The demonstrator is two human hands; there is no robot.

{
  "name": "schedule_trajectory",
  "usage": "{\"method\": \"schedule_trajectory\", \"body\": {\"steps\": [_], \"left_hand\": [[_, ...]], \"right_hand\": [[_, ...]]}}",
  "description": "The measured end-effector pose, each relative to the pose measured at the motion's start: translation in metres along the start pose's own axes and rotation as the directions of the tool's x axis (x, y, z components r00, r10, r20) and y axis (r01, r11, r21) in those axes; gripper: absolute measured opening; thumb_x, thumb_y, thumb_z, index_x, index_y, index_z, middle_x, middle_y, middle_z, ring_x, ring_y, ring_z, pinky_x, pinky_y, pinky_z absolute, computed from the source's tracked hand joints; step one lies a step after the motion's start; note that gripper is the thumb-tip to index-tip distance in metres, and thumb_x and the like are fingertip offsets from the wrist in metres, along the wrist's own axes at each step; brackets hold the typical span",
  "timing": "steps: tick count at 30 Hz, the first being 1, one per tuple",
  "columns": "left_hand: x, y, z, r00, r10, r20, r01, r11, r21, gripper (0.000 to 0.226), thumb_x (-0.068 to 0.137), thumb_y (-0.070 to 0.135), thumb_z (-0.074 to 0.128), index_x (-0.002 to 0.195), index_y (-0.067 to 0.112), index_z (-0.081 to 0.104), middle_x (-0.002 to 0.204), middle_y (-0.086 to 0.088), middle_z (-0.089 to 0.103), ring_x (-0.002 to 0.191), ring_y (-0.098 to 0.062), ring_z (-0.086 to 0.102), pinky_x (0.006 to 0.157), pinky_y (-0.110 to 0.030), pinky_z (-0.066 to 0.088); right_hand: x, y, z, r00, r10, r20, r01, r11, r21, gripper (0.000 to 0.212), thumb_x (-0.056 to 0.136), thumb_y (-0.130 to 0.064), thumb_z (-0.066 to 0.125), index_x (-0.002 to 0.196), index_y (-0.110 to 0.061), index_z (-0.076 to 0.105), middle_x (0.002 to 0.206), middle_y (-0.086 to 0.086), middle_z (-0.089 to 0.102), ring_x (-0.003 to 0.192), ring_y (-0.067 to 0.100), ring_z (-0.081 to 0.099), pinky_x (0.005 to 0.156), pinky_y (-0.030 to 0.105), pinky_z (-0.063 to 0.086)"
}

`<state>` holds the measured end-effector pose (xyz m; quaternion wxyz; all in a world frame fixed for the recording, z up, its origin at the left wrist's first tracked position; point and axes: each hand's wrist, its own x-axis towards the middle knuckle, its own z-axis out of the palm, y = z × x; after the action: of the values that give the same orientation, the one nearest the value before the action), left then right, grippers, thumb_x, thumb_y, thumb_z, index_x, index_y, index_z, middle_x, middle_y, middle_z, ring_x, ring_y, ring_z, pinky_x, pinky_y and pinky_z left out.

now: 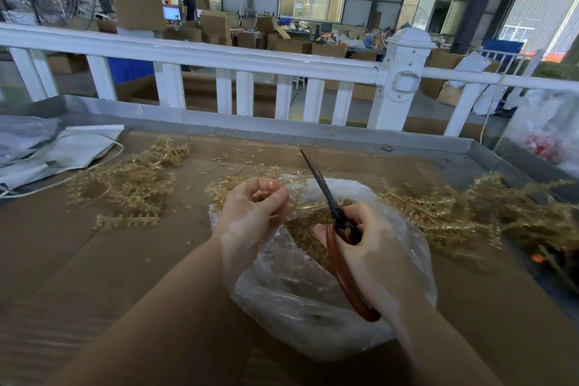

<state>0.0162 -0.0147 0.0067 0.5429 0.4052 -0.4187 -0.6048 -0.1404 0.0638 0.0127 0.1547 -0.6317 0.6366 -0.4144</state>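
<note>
My left hand is cupped, fingers curled round a small heap of golden plastic pieces, and hovers over the mouth of a clear plastic bag. The bag lies on the cardboard-covered table and holds many of the same small golden pieces. My right hand grips a pair of scissors with reddish-brown handles. Their dark blades are closed and point up and away, above the bag.
Golden plastic sprues lie in piles at the left and right of the table. Loose bits are scattered over the cardboard. White sheets and a cord sit far left. A white railing runs behind the metal tray edge.
</note>
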Motion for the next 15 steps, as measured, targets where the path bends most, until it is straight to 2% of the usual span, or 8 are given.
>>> {"method": "schedule_trajectory", "body": {"steps": [3, 6, 8, 10, 13, 15], "left_hand": [[0.0, -0.0029, -0.0001, 1.0, -0.004, -0.001, 0.004, 0.999, 0.034, 0.013, 0.09, 0.003, 0.059, 0.081, 0.013, 0.057, 0.064, 0.0, 0.063, 0.052, -0.007, 0.061, 0.05, -0.022, 0.052], [-0.0004, -0.0055, 0.0008, 0.996, -0.093, -0.015, 0.091, 0.993, -0.071, 0.009, 0.092, 0.002, 0.054, 0.088, 0.007, 0.059, 0.077, -0.007, 0.063, 0.056, -0.01, 0.064, 0.053, -0.021, 0.053], [-0.002, -0.0078, 0.0011, 0.99, -0.142, -0.015, 0.139, 0.983, -0.12, 0.008, 0.09, 0.0, 0.057, 0.088, 0.004, 0.062, 0.078, -0.009, 0.066, 0.063, -0.014, 0.066, 0.059, -0.024, 0.056], [-0.0036, -0.0093, 0.0012, 0.987, -0.155, -0.044, 0.151, 0.985, -0.079, 0.008, 0.085, 0.001, 0.063, 0.084, 0.008, 0.065, 0.072, -0.005, 0.069, 0.06, -0.011, 0.064, 0.06, -0.021, 0.053], [-0.0033, -0.0079, 0.0034, 0.974, -0.2, -0.11, 0.194, 0.979, -0.065, 0.008, 0.086, 0.004, 0.064, 0.085, 0.011, 0.068, 0.062, 0.001, 0.068, 0.047, -0.004, 0.057, 0.042, -0.013, 0.041], [-0.0017, -0.0066, 0.0056, 0.946, -0.297, -0.127, 0.281, 0.95, -0.134, 0.01, 0.091, 0.003, 0.056, 0.093, 0.006, 0.066, 0.066, -0.005, 0.063, 0.048, -0.007, 0.052, 0.037, -0.014, 0.038]], "right_hand": [[-0.001, -0.0015, 0.0004, 1.0, -0.005, 0.004, 0.005, 0.998, 0.07, 0.021, 0.086, -0.038, 0.068, 0.088, -0.038, 0.047, 0.074, -0.027, 0.05, 0.075, -0.035, 0.041, 0.061, -0.007, 0.032], [-0.0016, -0.0028, 0.0021, 1.0, -0.005, -0.009, 0.006, 0.994, 0.113, 0.021, 0.084, -0.039, 0.07, 0.084, -0.038, 0.049, 0.068, -0.027, 0.053, 0.075, -0.03, 0.047, 0.06, -0.005, 0.035], [-0.0021, -0.0023, 0.0041, 1.0, -0.012, -0.017, 0.014, 0.993, 0.117, 0.02, 0.083, -0.039, 0.07, 0.085, -0.038, 0.05, 0.068, -0.026, 0.055, 0.075, -0.028, 0.049, 0.059, -0.004, 0.036], [-0.0024, -0.0014, 0.0065, 1.0, 0.011, 0.009, -0.012, 0.988, 0.152, 0.019, 0.083, -0.041, 0.07, 0.088, -0.036, 0.053, 0.072, -0.02, 0.061, 0.077, -0.019, 0.055, 0.059, 0.0, 0.04], [-0.0027, 0.001, 0.009, 1.0, 0.024, 0.011, -0.025, 0.987, 0.161, 0.02, 0.082, -0.043, 0.07, 0.09, -0.034, 0.054, 0.073, -0.018, 0.063, 0.078, -0.015, 0.057, 0.059, 0.002, 0.041], [-0.0032, 0.0019, 0.0097, 1.0, 0.028, 0.007, -0.029, 0.988, 0.153, 0.021, 0.082, -0.045, 0.069, 0.091, -0.033, 0.054, 0.072, -0.016, 0.062, 0.075, -0.014, 0.057, 0.056, 0.003, 0.041]]}}
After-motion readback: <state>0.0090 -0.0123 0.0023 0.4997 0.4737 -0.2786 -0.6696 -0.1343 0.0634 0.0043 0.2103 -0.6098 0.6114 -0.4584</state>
